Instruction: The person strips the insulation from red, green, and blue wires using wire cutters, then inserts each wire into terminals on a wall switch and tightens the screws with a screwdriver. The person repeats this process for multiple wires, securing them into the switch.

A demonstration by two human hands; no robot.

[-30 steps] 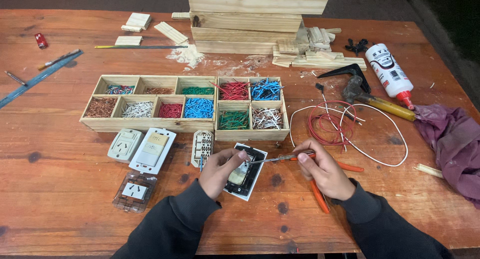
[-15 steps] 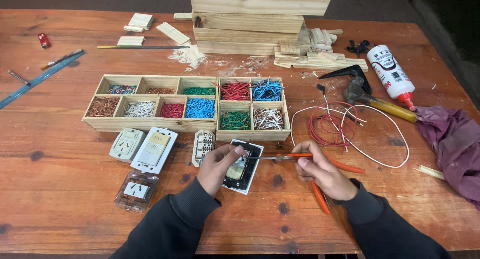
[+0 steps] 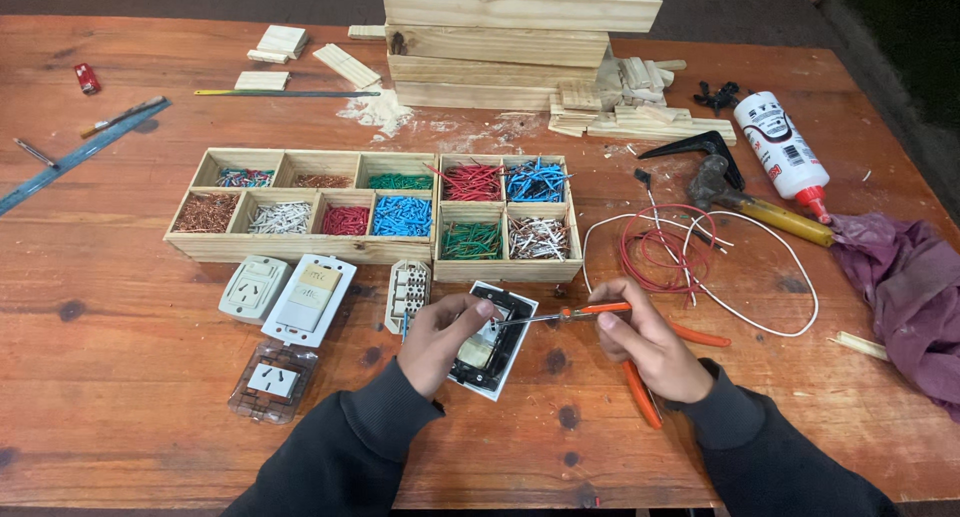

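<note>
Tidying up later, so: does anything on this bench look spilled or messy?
Yes. A pale sawdust pile is spilled on the table by the stacked planks, and red and white wire lies loosely tangled beside the compartment tray.

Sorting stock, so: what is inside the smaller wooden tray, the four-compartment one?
The smaller wooden tray holds cut wire pieces, one colour per compartment: red and blue at the back, green and white in front. The piles hide the tray's floor.

pliers (image 3: 640, 362): orange handles | wire coil (image 3: 660, 247): red | cloth (image 3: 905, 297): purple | table (image 3: 100, 397): reddish-brown
</note>
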